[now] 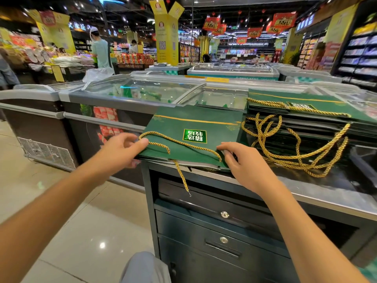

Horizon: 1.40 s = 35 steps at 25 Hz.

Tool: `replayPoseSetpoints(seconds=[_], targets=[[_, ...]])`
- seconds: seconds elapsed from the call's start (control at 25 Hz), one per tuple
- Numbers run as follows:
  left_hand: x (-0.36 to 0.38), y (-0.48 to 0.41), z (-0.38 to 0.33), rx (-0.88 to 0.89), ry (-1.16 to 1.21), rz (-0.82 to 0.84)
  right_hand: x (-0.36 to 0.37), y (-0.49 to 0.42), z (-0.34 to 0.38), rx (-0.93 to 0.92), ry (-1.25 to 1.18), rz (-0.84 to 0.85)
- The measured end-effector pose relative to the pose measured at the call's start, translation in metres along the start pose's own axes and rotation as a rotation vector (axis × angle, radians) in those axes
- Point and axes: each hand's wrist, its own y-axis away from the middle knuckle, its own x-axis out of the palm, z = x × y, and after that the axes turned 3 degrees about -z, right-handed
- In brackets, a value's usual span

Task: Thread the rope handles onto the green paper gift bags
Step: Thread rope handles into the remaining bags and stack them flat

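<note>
Green paper bag lies flat at the frame's centre on the steel table, its left corner jutting past the table's left edge over the tiled floor and its near edge at the table's front lip. Left hand pinches that overhanging corner, thumb on top and fingers underneath; right hand grips the near right corner with its fingers curled on the paper's edge. A gold rope runs across the bag's face between the two hands, and one free end dangles over the front lip, down before the drawers. Right of the bag, touching it, stands a stack of the same bags with loose ropes spilling from its front; bare steel lies open at lower right. The bag's label bears white Chinese characters, upside down from here. Behind the table runs a glass-topped freezer. Red banners at upper right carry yellow characters too blurred to read.
</note>
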Motion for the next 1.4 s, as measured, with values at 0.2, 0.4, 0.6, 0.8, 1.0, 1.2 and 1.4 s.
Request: replayPoseSetpoints(seconds=[0.2, 0.4, 0.6, 0.8, 1.0, 1.2, 1.4], targets=[[0.01, 0.024, 0.014, -0.095, 0.64, 0.041, -0.001, 0.008, 0.03, -0.116, -0.042, -0.12], [0.014, 0.036, 0.0, -0.103, 0.845, -0.009, 0.011, 0.007, 0.075, -0.321, 0.269, 0.079], [0.005, 0.037, -0.02, 0.03, 0.921, 0.018, 0.021, -0.005, 0.084, -0.395, 0.389, -0.214], [0.007, 0.036, -0.022, 0.071, 0.89, 0.067, -0.002, -0.016, 0.092, -0.328, 0.165, -0.462], [0.024, 0.039, -0.013, -0.013, 0.855, 0.1, -0.04, -0.023, 0.102, -0.196, -0.489, -0.567], [0.04, 0.049, -0.016, -0.093, 0.815, 0.223, -0.037, -0.021, 0.121, 0.164, -1.109, -0.556], [0.045, 0.054, -0.01, -0.081, 0.904, 0.086, -0.014, -0.019, 0.137, 0.302, -1.568, -0.417]])
